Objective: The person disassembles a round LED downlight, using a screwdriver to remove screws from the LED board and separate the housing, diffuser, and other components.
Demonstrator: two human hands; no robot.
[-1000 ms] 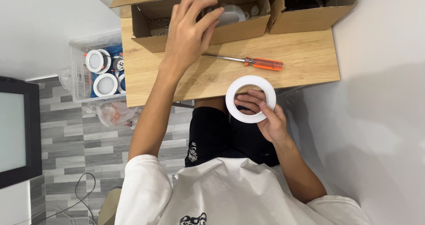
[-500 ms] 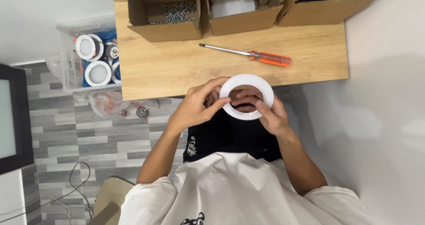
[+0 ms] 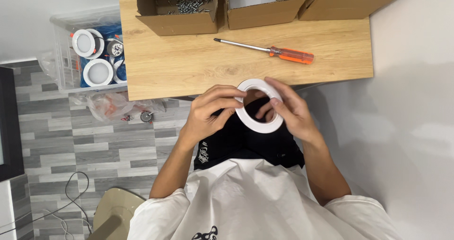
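A white ring-shaped lamp trim [image 3: 257, 125] is held over my lap, just below the wooden table's [image 3: 179, 70] front edge. My left hand [image 3: 208, 115] pinches the ring's left side with its fingertips. My right hand [image 3: 288, 110] grips the right side, with fingers reaching through the opening. An orange-handled screwdriver [image 3: 269, 50] lies on the table above my hands.
Three open cardboard boxes stand at the table's far edge: one with screws [image 3: 182, 6], one with white parts [image 3: 257, 4], one at the right [image 3: 350, 1]. A clear plastic bin [image 3: 90, 51] with round white lamps sits on the floor at left. A white wall is at right.
My left hand has come back from the cardboard box to the ring, and now both hands hold it. The view has shifted down slightly.
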